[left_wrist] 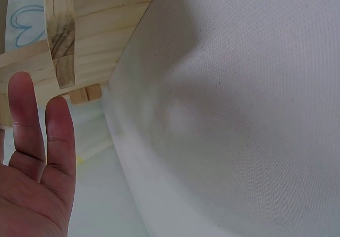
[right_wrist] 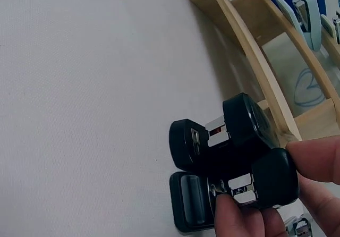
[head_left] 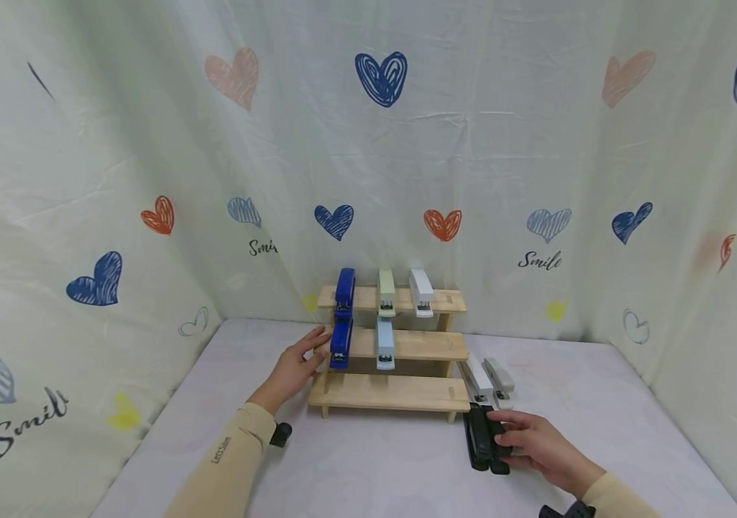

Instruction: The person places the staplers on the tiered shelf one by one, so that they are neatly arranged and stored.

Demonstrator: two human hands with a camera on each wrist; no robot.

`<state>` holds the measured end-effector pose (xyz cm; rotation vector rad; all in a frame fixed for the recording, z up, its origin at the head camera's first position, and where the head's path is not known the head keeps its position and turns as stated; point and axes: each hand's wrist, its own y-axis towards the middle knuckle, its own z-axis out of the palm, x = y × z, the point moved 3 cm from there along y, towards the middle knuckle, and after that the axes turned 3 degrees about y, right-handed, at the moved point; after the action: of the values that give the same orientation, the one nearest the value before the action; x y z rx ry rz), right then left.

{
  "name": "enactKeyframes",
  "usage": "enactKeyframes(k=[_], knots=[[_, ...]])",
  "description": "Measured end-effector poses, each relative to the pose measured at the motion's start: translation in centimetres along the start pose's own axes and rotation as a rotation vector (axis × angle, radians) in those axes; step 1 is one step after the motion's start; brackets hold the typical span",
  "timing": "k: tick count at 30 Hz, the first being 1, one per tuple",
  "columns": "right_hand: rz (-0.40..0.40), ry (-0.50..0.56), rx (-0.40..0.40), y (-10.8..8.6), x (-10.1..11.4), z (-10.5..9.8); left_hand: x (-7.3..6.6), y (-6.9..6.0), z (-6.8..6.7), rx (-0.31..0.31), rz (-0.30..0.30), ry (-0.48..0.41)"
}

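My right hand (head_left: pixel 539 446) pinches a black stapler (right_wrist: pixel 273 178) between thumb and fingers, with some fingertips in the gap between its arm and base. A second black stapler (head_left: pixel 479 435) lies right beside it on the table, at the rack's right front corner. My left hand (head_left: pixel 293 370) is at the left end of the wooden three-step rack (head_left: pixel 387 392), its fingers extended beside the dark blue stapler (head_left: pixel 341 344) on the middle step; exact contact is unclear. A light blue stapler (head_left: pixel 385 344) stands on that step too. The bottom step is bare.
On the top step are another dark blue stapler (head_left: pixel 345 289), a pale green one (head_left: pixel 386 291) and a white one (head_left: pixel 421 291). Behind the black pair lie a white stapler (head_left: pixel 474 375) and a greyish one (head_left: pixel 500 375). A heart-printed curtain (head_left: pixel 381 144) surrounds the table (head_left: pixel 355 460).
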<state>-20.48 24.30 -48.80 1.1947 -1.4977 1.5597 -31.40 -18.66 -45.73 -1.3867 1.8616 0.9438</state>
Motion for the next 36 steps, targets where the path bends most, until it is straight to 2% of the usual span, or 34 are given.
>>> enactKeyframes(k=[5,7,13,17,27,36], knots=[[0.036,0.009,-0.069,0.1,-0.2,-0.1,0.0,-0.1,0.1,0.003,0.002,-0.001],[0.031,0.015,-0.059,0.0,-0.2,-0.2,0.0,-0.1,0.1,0.002,-0.001,-0.001],[0.008,0.053,0.043,-0.2,-0.4,-0.7,-0.1,-0.1,0.0,-0.002,-0.001,-0.003],[0.015,0.076,0.05,0.0,-0.5,-0.8,-0.1,-0.2,0.0,-0.001,-0.003,-0.004],[0.036,0.104,-0.027,0.4,-0.7,-0.9,-0.2,-0.1,0.0,-0.001,-0.015,-0.008],[0.043,0.109,-0.061,0.5,-0.8,-1.1,-0.2,-0.2,0.0,0.001,-0.008,-0.017]])
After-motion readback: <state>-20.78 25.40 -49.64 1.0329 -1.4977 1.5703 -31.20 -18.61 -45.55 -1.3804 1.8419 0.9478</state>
